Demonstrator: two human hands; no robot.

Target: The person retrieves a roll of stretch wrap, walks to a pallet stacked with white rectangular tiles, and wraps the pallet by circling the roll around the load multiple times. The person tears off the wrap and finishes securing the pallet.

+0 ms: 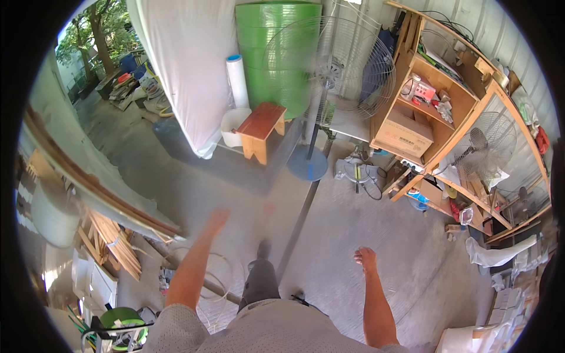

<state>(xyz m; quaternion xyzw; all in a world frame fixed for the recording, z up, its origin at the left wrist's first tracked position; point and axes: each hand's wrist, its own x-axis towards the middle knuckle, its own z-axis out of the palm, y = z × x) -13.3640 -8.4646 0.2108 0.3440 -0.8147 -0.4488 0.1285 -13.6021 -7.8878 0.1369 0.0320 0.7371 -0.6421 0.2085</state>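
Note:
My left hand (pixel 219 220) hangs over the concrete floor ahead of me, smeared by motion, so its fingers cannot be made out. Nothing shows in it. My right hand (pixel 365 257) is held lower at the right, with its fingers curled in and no object visible in them. Both hands are apart from everything around. Ahead stands a small wooden stool (pixel 263 125) with a reddish top, beside a white bucket (pixel 231 134). A tall pedestal fan (pixel 308 165) on a round blue base stands to the right of the stool.
A green plastic-wrapped drum (pixel 276 59) and a white film roll (pixel 237 82) stand behind the stool. Right of the fan, a mitre saw (pixel 359 172) sits by wooden shelves (pixel 438 115) with a cardboard box (pixel 405 130). Timber strips (pixel 115 241) lean at left; a hose (pixel 220 265) lies low.

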